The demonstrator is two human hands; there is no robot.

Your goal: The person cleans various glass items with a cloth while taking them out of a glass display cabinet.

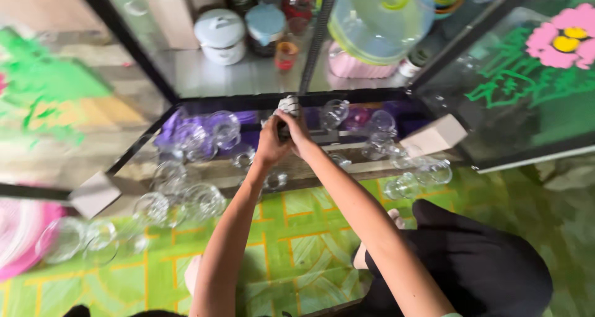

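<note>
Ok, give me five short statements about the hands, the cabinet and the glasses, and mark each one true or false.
1. Both hands, left hand and right hand, meet at the cabinet's lower shelf. True.
2. The hands are gripping a crumpled grey-and-white cloth. True.
3. The clear glass cups are stacked neatly upright in a tray. False: they lie scattered on the shelf and on the green patterned mat.
4. The upper shelf holds a white lidded pot. True.
5. The cabinet doors are shut. False: both glass doors stand swung open, the right door painted with a pink flower.
</note>
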